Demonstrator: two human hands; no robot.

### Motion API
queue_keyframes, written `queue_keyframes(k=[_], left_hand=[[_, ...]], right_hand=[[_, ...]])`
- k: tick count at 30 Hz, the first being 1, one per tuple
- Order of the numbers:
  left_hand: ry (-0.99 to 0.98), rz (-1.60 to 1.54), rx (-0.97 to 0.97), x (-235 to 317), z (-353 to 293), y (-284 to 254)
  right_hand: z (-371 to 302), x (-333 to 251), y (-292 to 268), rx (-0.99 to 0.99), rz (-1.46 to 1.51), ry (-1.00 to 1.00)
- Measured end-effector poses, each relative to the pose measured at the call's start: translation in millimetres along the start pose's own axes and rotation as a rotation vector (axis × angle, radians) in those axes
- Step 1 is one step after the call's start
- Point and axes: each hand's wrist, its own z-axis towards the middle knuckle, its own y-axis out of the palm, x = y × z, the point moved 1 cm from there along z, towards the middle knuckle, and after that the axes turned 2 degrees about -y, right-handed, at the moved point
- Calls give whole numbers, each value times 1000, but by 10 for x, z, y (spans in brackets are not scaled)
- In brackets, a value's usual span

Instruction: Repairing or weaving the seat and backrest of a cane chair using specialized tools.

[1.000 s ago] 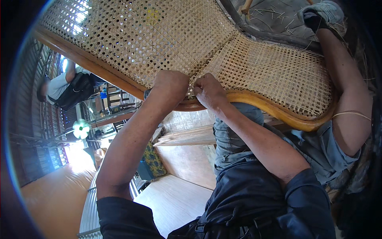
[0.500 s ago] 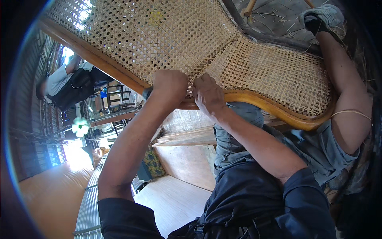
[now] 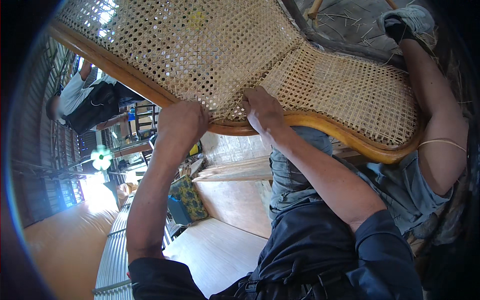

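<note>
A woven cane panel (image 3: 200, 60) in a curved, varnished wooden frame (image 3: 350, 140) lies across the upper part of the view, with an open hexagonal weave and a crease near its waist. My left hand (image 3: 182, 125) is closed in a fist at the near edge of the frame, its fingers turned toward the weave. What it grips is hidden behind the knuckles. To its right, my right hand (image 3: 264, 111) presses its curled fingers onto the cane just above the frame, beside the crease. Whatever lies between those fingertips cannot be made out.
Beyond the panel runs a dark curved bar (image 3: 350, 47), with cane scraps on the floor (image 3: 350, 20). Another person (image 3: 92, 102) is at the left. Below are a pale board (image 3: 220, 250), a camouflage-patterned item (image 3: 187, 197) and my knee (image 3: 300, 170). A green fan (image 3: 101, 158) stands farther off.
My left hand has moved left and slightly down along the frame, away from my right hand, uncovering weave between them. My right hand has shifted only a little. The other person's arm has risen.
</note>
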Motion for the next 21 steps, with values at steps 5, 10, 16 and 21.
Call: queue_keyframes(k=[5,10,16,21], left_hand=[[-82,-157,43,-8,0,59],[34,-261,112,228,73,149],[95,-216,184,304,165,349],[109,-483,339,307,11,341]], right_hand=[[61,109,-186,-28,114,68],[27,358,-539,-79,253,187],[-3,550,-498,-5,147,-34],[-66,286,-618,-139,363,81]])
